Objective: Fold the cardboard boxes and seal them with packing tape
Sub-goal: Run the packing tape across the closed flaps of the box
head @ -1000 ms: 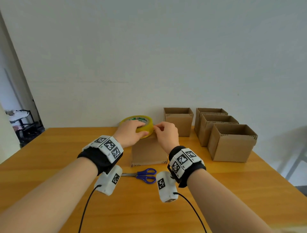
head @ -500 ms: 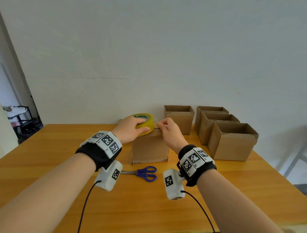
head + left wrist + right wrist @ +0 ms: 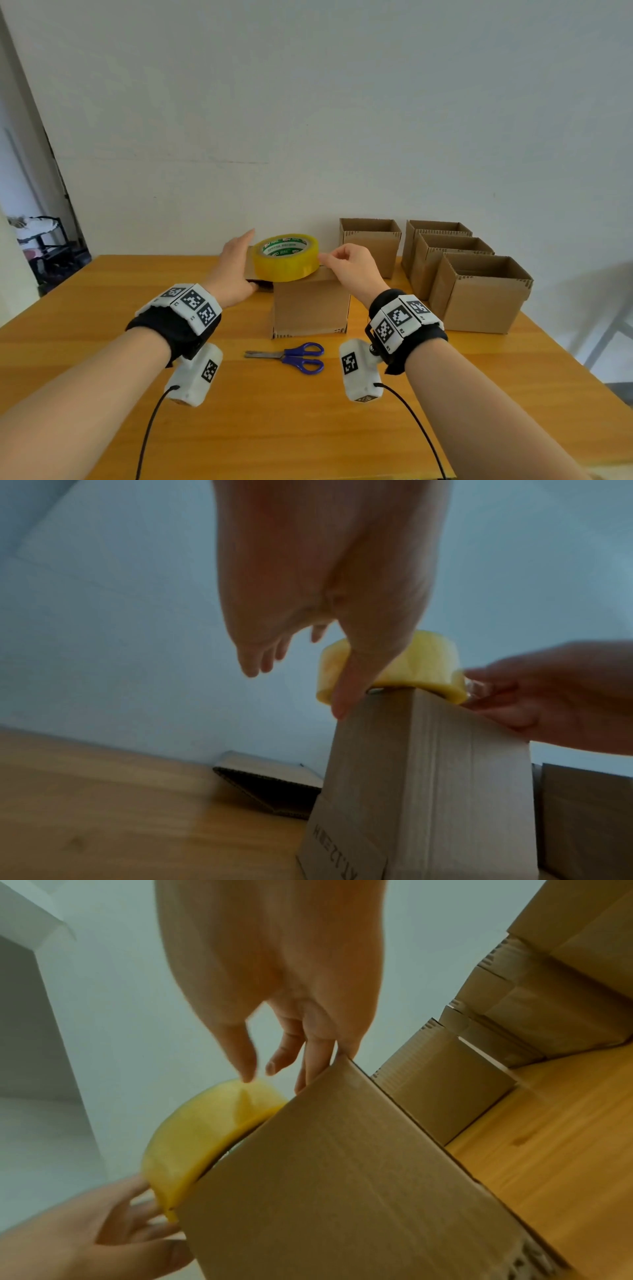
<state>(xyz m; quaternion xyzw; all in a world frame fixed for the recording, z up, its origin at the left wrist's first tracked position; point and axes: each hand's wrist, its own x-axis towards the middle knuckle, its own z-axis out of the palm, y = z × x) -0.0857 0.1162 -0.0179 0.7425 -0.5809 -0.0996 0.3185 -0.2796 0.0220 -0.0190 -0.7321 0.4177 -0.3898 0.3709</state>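
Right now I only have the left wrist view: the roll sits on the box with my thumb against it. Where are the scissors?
Observer: The blue-handled scissors lie on the table in front of the closed box, on your side of it, with neither hand on them.
Operator: How many boxes are not closed yet?
Observer: Four open boxes stand to the right of it.
Operator: Is the other hand on the tape end?
Observer: The right wrist view shows the right hand's thumb tip on the tape roll's outer face, beside a small raised wrinkle. I cannot tell whether the end is lifted.
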